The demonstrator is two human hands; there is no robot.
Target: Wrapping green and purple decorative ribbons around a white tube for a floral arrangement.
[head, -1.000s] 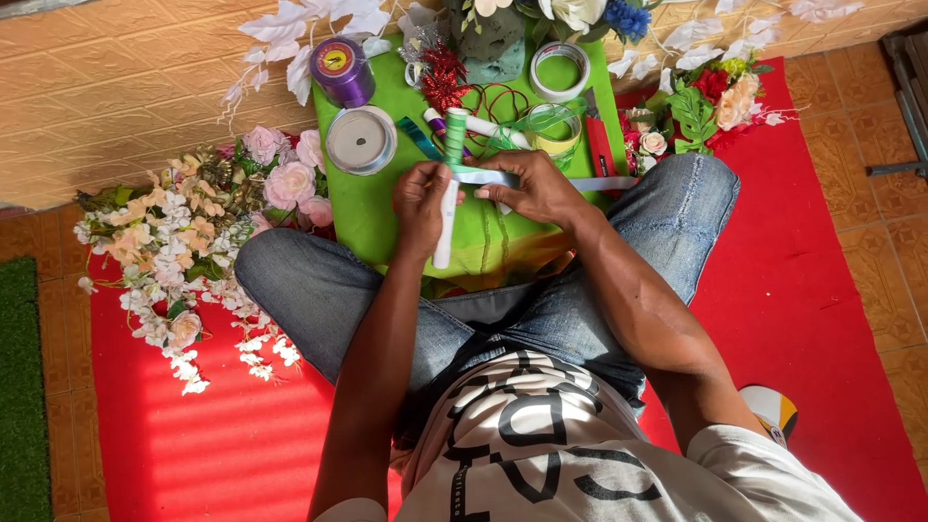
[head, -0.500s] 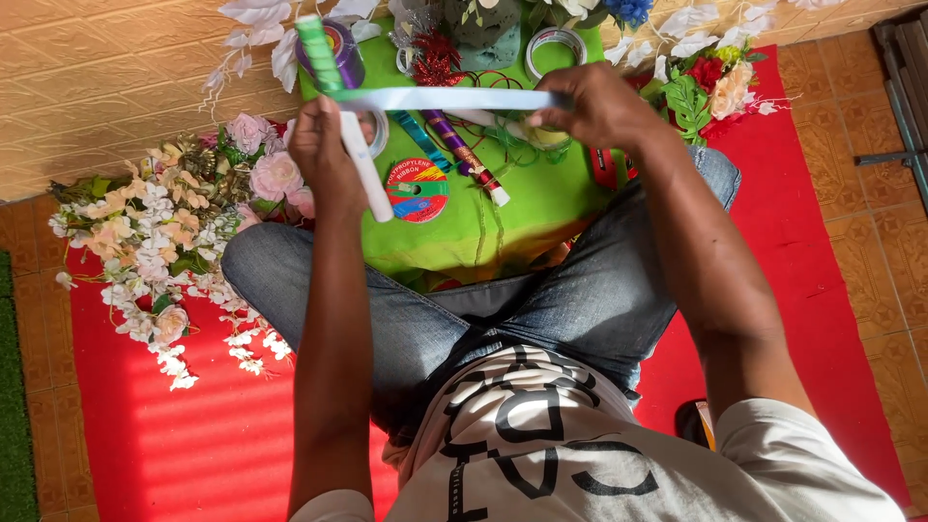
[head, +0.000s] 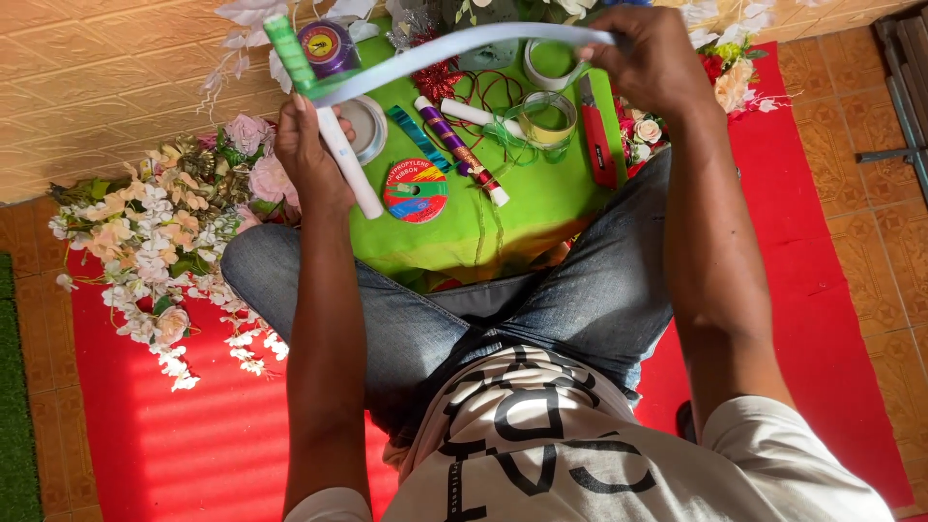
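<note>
My left hand grips a stick that is white below and green at its top end. A pale blue-white ribbon runs from the stick's top across to my right hand, which pinches its far end, stretched in a shallow arc. Both hands are raised over a green cloth-covered board resting on my crossed legs. On it lie ribbon spools, a purple wrapped stick, tape rolls and a red cutter.
A heap of artificial flowers in white, peach and pink lies left on the red mat. More flowers sit at the top right. A tiled floor surrounds the mat; green turf edges the left.
From working close together on the stick over the board, my hands have lifted and spread apart, pulling the ribbon out long between them. The view has drawn closer.
</note>
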